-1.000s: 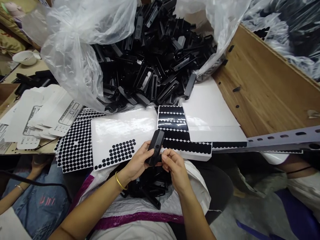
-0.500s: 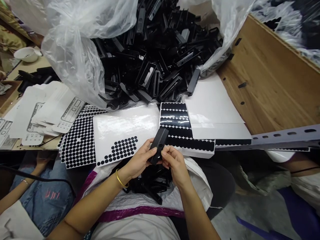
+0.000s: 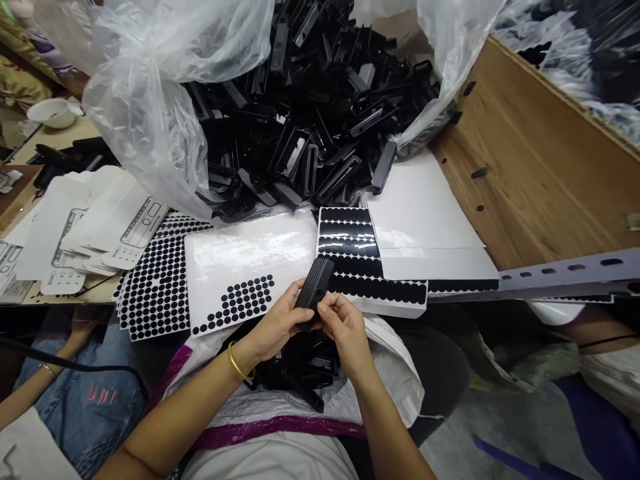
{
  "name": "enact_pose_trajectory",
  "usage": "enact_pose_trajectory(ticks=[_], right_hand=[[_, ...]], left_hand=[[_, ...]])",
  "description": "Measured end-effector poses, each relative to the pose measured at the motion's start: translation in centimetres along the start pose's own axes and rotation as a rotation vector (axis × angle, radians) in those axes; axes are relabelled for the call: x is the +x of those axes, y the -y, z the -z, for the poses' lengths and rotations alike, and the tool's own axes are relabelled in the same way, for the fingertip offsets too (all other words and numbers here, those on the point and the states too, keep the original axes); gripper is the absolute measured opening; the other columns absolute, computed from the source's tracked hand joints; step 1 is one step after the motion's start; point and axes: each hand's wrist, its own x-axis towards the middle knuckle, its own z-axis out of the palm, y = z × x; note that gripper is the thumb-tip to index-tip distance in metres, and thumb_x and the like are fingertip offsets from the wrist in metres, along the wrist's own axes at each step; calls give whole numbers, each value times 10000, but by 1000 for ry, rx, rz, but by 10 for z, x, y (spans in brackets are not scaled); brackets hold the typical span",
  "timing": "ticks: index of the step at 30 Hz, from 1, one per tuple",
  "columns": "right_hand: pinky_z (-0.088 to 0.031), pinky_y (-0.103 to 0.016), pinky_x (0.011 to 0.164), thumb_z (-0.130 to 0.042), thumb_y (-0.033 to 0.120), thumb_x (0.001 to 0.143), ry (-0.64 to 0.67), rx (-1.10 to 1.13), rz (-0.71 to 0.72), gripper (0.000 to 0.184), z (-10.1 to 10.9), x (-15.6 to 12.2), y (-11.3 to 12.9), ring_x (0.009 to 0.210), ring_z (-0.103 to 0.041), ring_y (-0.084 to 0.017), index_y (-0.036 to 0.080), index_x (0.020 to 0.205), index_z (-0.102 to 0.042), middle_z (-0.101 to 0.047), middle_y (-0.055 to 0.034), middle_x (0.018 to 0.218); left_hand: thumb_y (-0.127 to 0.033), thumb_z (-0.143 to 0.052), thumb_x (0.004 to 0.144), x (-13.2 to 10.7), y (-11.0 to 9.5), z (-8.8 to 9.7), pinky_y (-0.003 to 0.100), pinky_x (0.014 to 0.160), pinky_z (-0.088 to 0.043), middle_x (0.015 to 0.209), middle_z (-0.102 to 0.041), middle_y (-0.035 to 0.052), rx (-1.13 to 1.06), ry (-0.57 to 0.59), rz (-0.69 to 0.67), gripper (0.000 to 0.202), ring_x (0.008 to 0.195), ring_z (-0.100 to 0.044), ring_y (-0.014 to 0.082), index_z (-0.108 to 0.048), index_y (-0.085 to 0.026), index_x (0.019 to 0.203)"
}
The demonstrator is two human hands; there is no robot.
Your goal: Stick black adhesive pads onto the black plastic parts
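My left hand [image 3: 275, 327], with a yellow bangle at the wrist, grips a black ribbed plastic casing [image 3: 315, 283] that tilts up and to the right. Thumb and forefinger of my right hand [image 3: 345, 330] are pinched together at the casing's lower right edge; whatever is between them is hidden. Just beyond lies a white backing sheet [image 3: 225, 267] with a patch of round black stickers left on it. Under my hands, more black casings [image 3: 305, 373] sit in an open white woven sack [image 3: 395, 373] on my lap.
A clear plastic bag [image 3: 145, 113] spills a heap of black casings [image 3: 310, 120] at the back. Dotted sticker sheets [image 3: 160, 287] and printed white cards [image 3: 100, 220] lie left. A wooden board [image 3: 545, 153] stands at right. Another person's arm [image 3: 65, 353] shows at far left.
Both hands and the casing shift very slightly left, along with a small drift of the whole view. The grip on the casing stays the same, and my right fingers remain pinched at its edge.
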Motion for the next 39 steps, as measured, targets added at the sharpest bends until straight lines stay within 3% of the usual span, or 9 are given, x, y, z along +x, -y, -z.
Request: enact_pose_trajectory(ticks=[10, 16, 19, 23, 26, 29, 31, 35, 39], right_hand=[[-450, -230, 520, -595, 372, 750, -37, -33, 74, 207, -3, 0, -8, 549, -484, -103, 200, 692, -494, -481, 40, 629], [-446, -248, 539, -525, 314, 801, -129, -317, 219, 136, -6, -4, -12, 573, -506, -123, 203, 726, -506, -532, 16, 655], [-437, -251, 540, -512, 277, 805, -159, -480, 291, 96, 8, -3, -6, 568, -514, -128, 207, 740, -508, -549, 15, 655], [-452, -271, 573, -506, 300, 815, -351, -603, 392, 90, 38, 2, 4, 600, -531, -141, 211, 808, -507, -563, 5, 696], [-483, -333, 702, -512, 294, 823, -372, -726, 518, 98, 52, 9, 7, 752, -571, -181, 209, 870, -525, -593, -37, 813], [-464, -423, 851, -498, 285, 845, -282, -835, 657, 163, 45, 18, 5, 974, -563, -236, 204, 980, -539, -605, -102, 1009], [-418, -475, 940, -496, 285, 854, -198, -900, 727, 233, 31, 27, 2, 1097, -521, -261, 198, 1067, -537, -583, -133, 1131], [-332, -510, 1036, -482, 324, 872, -18, -1046, 786, 366, -6, 52, -5, 1246, -423, -293, 167, 1200, -521, -517, -168, 1289], [-239, -561, 1055, -471, 377, 882, -23, -1321, 612, 475, -25, 89, -4, 1275, -388, -345, 84, 1253, -512, -483, -231, 1330]], left_hand=[[-134, -563, 774, 1, 2, 4, 311, 971, -381, 1233, -550, 32, 192, 75, -101, 620, 1087, -523, 182, -378, -283, 1347], [-103, -524, 768, 1, -1, 6, 351, 1075, -303, 1368, -468, 21, 335, 86, -174, 668, 1238, -440, 214, -348, -278, 1387], [-114, -529, 772, -6, 4, 10, 400, 1099, -274, 1427, -413, 24, 462, 112, -179, 673, 1311, -365, 234, -341, -286, 1395], [-218, -656, 731, -24, 5, 21, 432, 1109, -252, 1427, -420, 46, 777, 170, -214, 700, 1306, -382, 259, -387, -301, 1371], [-325, -648, 752, -30, -5, 38, 463, 1106, -239, 1372, -489, 57, 974, -10, -321, 560, 1281, -415, 273, -500, -316, 1292], [-421, -592, 781, -18, -22, 64, 553, 1110, -73, 1445, -390, 74, 1242, -383, -461, 520, 1377, -228, 312, -512, -304, 1281], [-482, -562, 785, -1, -34, 81, 624, 1065, 10, 1497, -285, 84, 1446, -508, -473, 551, 1401, -103, 347, -488, -301, 1301], [-567, -482, 800, 34, -53, 94, 709, 988, 40, 1510, -242, 104, 1687, -479, -403, 608, 1395, -51, 392, -424, -309, 1348], [-621, -429, 797, 56, -66, 87, 748, 956, 12, 1522, -207, 101, 1787, -440, -346, 658, 1386, -67, 416, -374, -312, 1375]])
